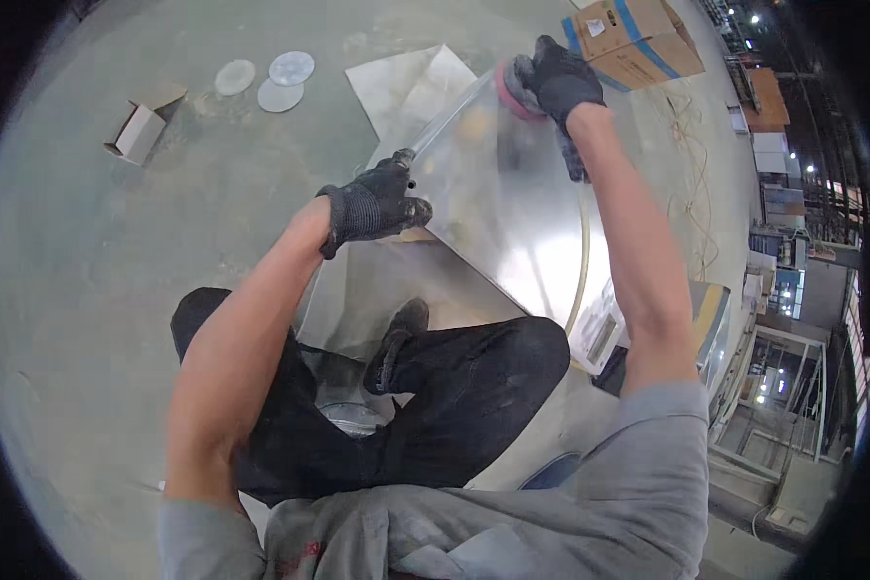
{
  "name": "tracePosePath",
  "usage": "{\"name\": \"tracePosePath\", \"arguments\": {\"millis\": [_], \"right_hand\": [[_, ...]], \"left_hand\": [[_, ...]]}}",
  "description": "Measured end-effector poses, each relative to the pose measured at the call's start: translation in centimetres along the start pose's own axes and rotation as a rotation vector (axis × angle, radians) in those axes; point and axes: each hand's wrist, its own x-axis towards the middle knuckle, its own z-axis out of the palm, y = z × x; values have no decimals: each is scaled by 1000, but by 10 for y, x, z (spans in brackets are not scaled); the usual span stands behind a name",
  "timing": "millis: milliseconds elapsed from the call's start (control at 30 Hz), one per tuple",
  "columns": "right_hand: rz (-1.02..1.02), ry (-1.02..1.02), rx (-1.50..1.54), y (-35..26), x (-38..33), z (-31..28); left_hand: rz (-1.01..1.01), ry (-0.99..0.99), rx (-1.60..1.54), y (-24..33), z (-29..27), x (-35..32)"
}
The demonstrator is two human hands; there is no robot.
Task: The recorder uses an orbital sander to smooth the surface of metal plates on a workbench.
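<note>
A large shiny metal panel (493,203) with a bent edge lies tilted in front of my knees. My left hand (372,200), in a black knit glove, grips its left edge, with the thumb over the near corner. At the panel's far end, my gloved right hand (559,82) is closed around a handheld disc sander, whose pink pad (514,92) rests at the metal's surface. The sander's body is mostly hidden by the glove. A yellowish hose (583,261) runs down the panel under my right forearm.
Three round pale discs (280,95) and a small open box (137,133) lie on the floor at left. Flat sheets (406,92) lie beyond the panel. A cardboard box (638,43) with blue tape stands far right, near a loose yellow cord (691,184). A white box (604,333) sits by my right knee.
</note>
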Motion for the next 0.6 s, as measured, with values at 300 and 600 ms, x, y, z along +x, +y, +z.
{"name": "tracePosePath", "arguments": {"millis": [300, 600], "right_hand": [[-75, -67, -102, 4, -17, -17], [-186, -3, -66, -33, -9, -25]], "left_hand": [[38, 27, 35, -17, 1, -1], [396, 157, 264, -53, 19, 4]]}}
